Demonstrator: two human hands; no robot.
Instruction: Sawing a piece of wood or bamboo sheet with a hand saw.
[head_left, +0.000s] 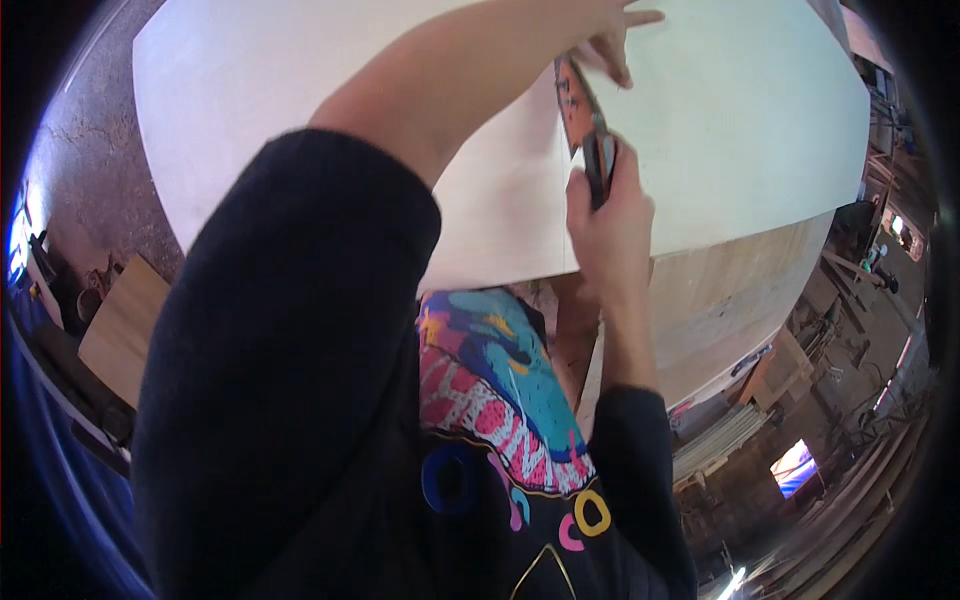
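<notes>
Workshop clutter ringed the view: timber offcuts and stacked boards lay on the floor (100, 190) well below the panel (730, 130), a broad pale sheet that filled the upper frame with a second, browner board (720, 290) beneath its near edge. Nearest the panel's near edge, the right hand (610, 225) was clenched round the dark handle of a square (590, 125), whose orange blade ran up across the panel beside a thin seam or line. Farther up, at the blade's far end, the left hand (615, 35) lay on the panel with fingers spread, pressing by the blade; it gripped nothing that could be seen. The likely risk was the square creeping off the line if either hand eased, since the panel looked smooth. The left forearm also hid much of the panel, so a skewed blade could go unnoticed.
</notes>
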